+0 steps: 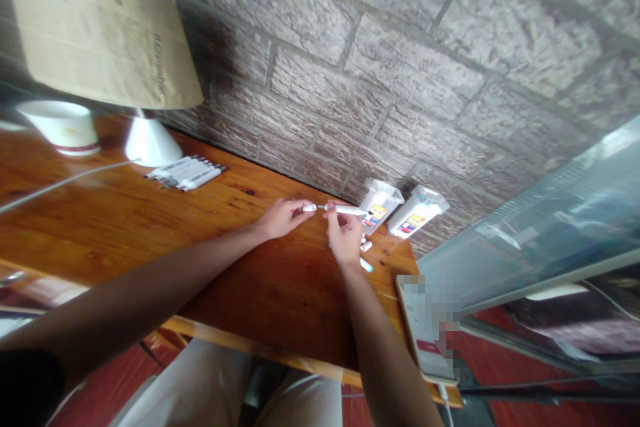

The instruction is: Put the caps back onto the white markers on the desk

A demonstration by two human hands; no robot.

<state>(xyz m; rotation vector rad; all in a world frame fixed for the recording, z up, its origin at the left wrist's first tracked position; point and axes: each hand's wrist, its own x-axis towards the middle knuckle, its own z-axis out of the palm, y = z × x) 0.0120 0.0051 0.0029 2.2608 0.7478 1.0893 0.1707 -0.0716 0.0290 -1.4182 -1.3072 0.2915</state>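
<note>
Over the wooden table (240,240), my left hand (283,218) is closed on a white marker cap (309,208). My right hand (344,235) grips a white marker (345,209), its tip pointing left at the cap with a small gap between them. Partly covered by my right hand, a few white pieces lie on the table, among them one with a blue end (367,265). Just beyond that hand stands a clear plastic box (380,203) with a yellow label, and a second similar box (418,213) is to its right.
A row of several markers (187,173) lies at the left, by a lamp (150,140) with a paper-like shade. Farther left is a white paper cup (65,127), with a cable (65,183) in front. A tablet-like device (425,333) rests at the right edge. A brick wall (320,80) rises behind.
</note>
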